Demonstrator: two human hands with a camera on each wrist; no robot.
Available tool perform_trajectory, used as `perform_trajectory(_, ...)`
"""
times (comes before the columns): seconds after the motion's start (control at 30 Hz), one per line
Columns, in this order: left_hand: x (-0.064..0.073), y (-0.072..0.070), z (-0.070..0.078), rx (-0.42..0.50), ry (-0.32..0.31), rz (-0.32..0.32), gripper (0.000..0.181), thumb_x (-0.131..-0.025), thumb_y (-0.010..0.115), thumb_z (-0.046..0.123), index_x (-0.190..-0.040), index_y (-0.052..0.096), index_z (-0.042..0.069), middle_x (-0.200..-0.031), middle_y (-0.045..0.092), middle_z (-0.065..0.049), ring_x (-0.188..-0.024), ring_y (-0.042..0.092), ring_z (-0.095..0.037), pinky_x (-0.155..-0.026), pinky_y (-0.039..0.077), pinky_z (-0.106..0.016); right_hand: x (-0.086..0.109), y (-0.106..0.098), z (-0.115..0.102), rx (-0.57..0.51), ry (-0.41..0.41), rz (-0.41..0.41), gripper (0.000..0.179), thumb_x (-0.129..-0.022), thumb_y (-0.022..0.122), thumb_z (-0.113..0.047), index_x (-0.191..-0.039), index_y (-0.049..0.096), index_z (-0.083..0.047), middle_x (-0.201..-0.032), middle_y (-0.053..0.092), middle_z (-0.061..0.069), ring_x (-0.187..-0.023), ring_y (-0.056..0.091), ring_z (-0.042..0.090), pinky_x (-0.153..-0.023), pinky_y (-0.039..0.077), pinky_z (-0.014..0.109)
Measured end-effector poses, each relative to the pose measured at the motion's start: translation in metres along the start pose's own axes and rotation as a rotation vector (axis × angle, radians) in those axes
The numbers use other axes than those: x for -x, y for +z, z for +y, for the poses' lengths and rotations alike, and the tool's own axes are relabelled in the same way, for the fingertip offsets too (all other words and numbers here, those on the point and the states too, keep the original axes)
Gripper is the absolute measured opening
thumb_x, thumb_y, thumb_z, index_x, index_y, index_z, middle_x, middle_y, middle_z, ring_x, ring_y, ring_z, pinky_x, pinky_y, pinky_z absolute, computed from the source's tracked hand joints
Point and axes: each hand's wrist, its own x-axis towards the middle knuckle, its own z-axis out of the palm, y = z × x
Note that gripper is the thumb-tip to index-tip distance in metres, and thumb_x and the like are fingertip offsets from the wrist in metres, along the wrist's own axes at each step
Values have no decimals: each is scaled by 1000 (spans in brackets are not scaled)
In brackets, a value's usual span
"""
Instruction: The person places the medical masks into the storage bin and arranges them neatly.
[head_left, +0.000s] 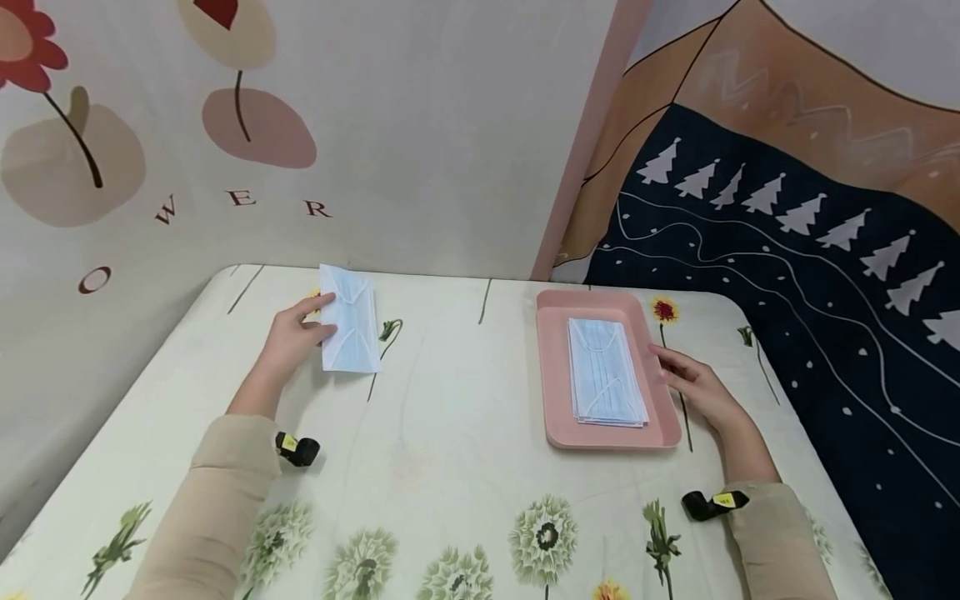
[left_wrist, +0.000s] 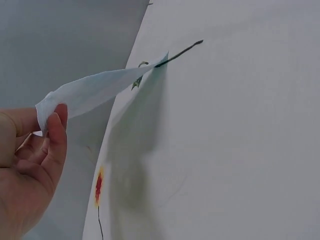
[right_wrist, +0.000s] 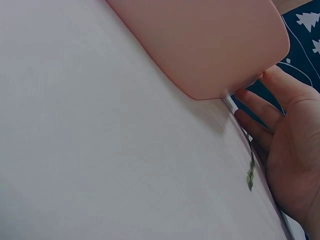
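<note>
Between the thumb and fingers of my left hand (head_left: 295,335) is a light blue disposable face mask (head_left: 352,321), pinched at its left edge. It is raised over the far left of the table, its white ear loops lying against it in the head view. The left wrist view shows the mask (left_wrist: 95,90) nearly edge-on, stretching away from the fingers. My right hand (head_left: 701,387) touches the right rim of a pink tray (head_left: 555,417) with fingers fairly straight. Inside the tray lies a small stack of similar blue masks (head_left: 607,371).
A pale cloth (head_left: 442,400) printed with flowers covers the table. Behind it stands a light wall (head_left: 435,150) with printed shapes and letters. A dark blue fabric with white trees (head_left: 750,242) hangs along the right side. Small black devices sit at both wrists.
</note>
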Motion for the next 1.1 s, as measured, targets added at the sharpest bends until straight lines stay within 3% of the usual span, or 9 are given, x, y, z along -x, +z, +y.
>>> perform_trajectory(0.4, 15, 17, 24, 138, 45, 67, 60, -92, 59, 0, -147, 41, 17, -149, 33, -10, -101, 56, -17, -73, 49, -16, -2, 0, 1, 9, 22, -3, 55, -98, 56, -29, -145, 41, -7, -148, 34, 22, -129, 36, 9, -92, 32, 6)
perform_trajectory(0.53, 18, 25, 33, 209, 52, 52, 61, -91, 57, -4, -146, 41, 16, -148, 33, -11, -110, 53, -23, -77, 50, -18, -2, 0, 2, 1, 20, -1, 54, -97, 57, -29, -145, 42, -7, -148, 34, 21, -128, 35, 5, -92, 32, 6)
perform_trajectory(0.77, 23, 43, 47, 279, 71, 8, 59, -92, 57, -5, -145, 44, 17, -151, 31, -6, -127, 41, -36, -97, 44, -39, -1, 0, 3, -5, 10, -2, 53, -98, 56, -27, -145, 42, -7, -148, 34, 20, -126, 35, 1, -93, 31, 6)
perform_trajectory(0.97, 28, 63, 64, 374, 111, -20, 58, -91, 57, -7, -144, 45, 15, -150, 35, -4, -120, 48, -33, -85, 50, -23, -1, 0, 2, 3, 20, 0, 53, -98, 56, -28, -145, 42, -8, -149, 32, 21, -124, 35, -1, -92, 31, 5)
perform_trajectory(1.1, 29, 78, 73, 454, 98, -36, 59, -90, 56, -9, -143, 46, 15, -149, 36, -2, -112, 54, -25, -82, 51, -22, 0, 0, 0, 6, 9, 2, 53, -98, 56, -27, -145, 42, -7, -149, 33, 20, -123, 35, -3, -92, 31, 5)
